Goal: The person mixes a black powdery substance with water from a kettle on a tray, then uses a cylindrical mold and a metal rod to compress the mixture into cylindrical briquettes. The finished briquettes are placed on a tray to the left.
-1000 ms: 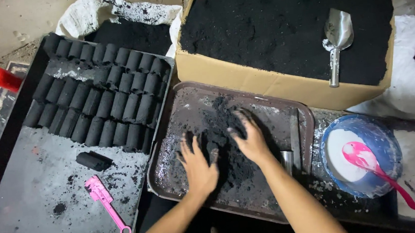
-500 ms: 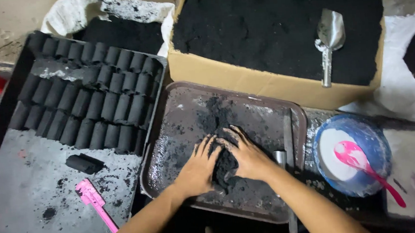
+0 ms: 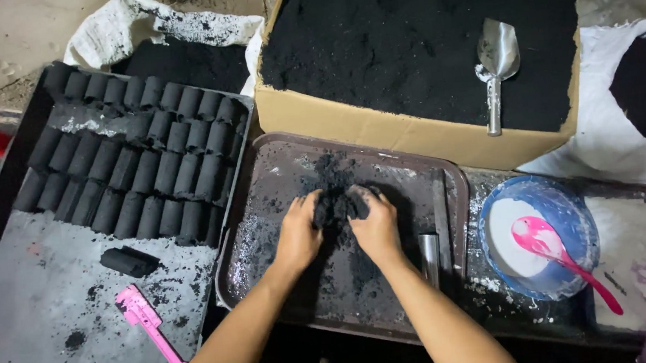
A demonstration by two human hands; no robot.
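My hands have drawn together: left hand (image 3: 299, 236) and right hand (image 3: 374, 227), fingers clamped on a black powder clump (image 3: 334, 206), tray (image 3: 277, 181) centre, metal scoop (image 3: 497, 63) at two o'clock.

Bare forearms, sleeveless, soot-smudged hands (image 3: 338, 230)

Charcoal workshop, briquette rows (image 3: 139, 156), powder box (image 3: 413, 54)

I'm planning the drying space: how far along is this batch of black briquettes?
Done: three rows of pressed black cylinders lie on the dark sheet, plus one loose piece. In hand: left hand and right hand cup a clump of black mix over the tray. Left: the cardboard box holds plenty of powder.
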